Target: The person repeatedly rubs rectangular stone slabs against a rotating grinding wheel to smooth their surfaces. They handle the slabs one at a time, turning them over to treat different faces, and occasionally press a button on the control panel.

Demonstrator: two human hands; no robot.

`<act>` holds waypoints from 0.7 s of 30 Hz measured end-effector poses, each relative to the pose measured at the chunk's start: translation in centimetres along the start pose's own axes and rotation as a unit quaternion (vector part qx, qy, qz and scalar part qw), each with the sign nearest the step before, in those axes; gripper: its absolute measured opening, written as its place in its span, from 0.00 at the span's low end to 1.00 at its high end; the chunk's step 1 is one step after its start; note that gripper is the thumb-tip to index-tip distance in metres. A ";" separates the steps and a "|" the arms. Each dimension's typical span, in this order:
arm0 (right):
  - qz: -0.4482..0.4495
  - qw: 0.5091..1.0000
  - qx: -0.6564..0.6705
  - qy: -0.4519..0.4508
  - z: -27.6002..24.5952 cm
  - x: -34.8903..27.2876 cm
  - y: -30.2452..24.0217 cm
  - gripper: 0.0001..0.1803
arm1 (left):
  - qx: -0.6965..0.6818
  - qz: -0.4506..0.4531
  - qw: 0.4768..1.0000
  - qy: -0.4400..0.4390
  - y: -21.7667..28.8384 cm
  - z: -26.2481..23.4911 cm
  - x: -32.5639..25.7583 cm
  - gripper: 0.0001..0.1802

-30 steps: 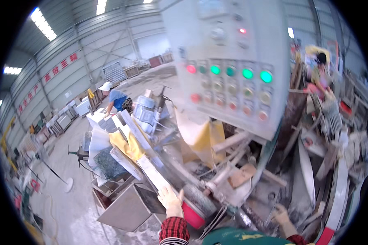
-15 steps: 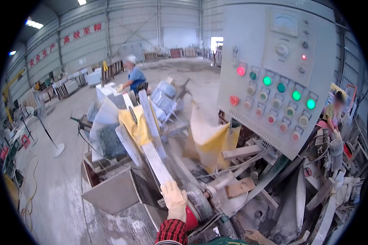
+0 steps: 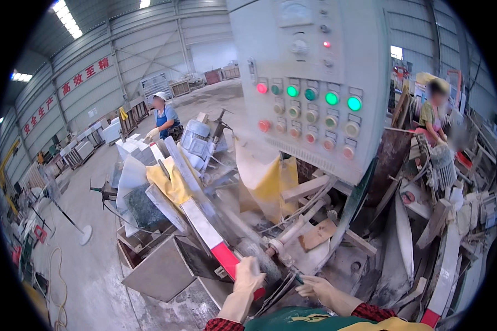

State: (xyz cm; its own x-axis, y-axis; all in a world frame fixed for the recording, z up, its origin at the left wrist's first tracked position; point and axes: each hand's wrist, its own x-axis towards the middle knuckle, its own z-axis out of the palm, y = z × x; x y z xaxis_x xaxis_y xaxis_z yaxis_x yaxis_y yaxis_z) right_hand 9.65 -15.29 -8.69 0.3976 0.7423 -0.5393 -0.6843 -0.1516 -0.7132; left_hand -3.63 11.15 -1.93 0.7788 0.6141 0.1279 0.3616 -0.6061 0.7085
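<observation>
The left hand is on the red near end of a long white-and-red bar; I cannot tell if it grips. The bar slopes down from a yellow cloth, beside a grey metal box. The right hand has bent fingers by a small dark piece; I cannot tell if it holds it. A grey control box with bright lights stands beyond both hands.
</observation>
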 end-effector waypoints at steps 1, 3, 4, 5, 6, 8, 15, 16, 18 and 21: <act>-0.005 0.999 0.038 -0.025 2.9 -1.9 -2.0 0.25 | -0.001 0.050 0.999 0.007 1.7 0.9 -0.6 0.33; -0.044 0.995 0.077 -0.042 5.4 -3.3 -4.1 0.24 | -0.027 0.215 0.976 -0.003 6.1 3.1 -0.5 0.34; -0.065 0.994 0.077 -0.050 6.3 -3.1 -4.1 0.24 | -0.051 0.244 0.964 -0.090 6.6 4.8 0.3 0.33; -0.083 0.992 0.080 -0.052 6.7 -3.2 -4.1 0.23 | -0.031 0.242 0.965 -0.096 8.0 6.2 -0.8 0.39; -0.104 0.992 0.068 0.007 6.7 -3.9 -4.8 0.21 | -0.013 0.298 0.948 -0.112 9.1 6.9 -1.4 0.39; -0.179 0.975 0.084 0.106 5.0 -5.2 -4.6 0.20 | -0.039 0.371 0.914 -0.162 10.2 7.0 -1.1 0.40; -0.338 0.783 0.202 0.481 -14.3 -13.7 1.9 0.31 | 0.120 0.072 0.985 -0.105 8.5 0.2 5.8 0.25; -0.323 0.759 0.232 0.516 -13.6 -16.3 0.9 0.34 | 0.064 0.188 0.974 0.112 0.0 1.0 6.0 0.22; -0.193 0.721 0.199 0.635 -20.9 -20.1 5.5 0.37 | -0.057 -0.013 0.997 0.051 -3.3 -0.1 4.1 0.23; -0.205 0.591 0.201 0.754 -24.0 -23.1 5.7 0.38 | 0.447 0.097 0.886 0.075 -15.7 -0.2 3.4 0.30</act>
State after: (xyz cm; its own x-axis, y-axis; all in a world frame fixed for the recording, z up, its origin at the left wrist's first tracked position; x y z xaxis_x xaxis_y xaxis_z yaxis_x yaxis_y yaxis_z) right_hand 11.26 -48.98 -11.04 0.4651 -0.8091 -0.3593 -0.3114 0.2304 -0.9219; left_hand -6.79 22.82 -12.54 0.8178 0.4749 0.3250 0.5426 -0.8244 -0.1608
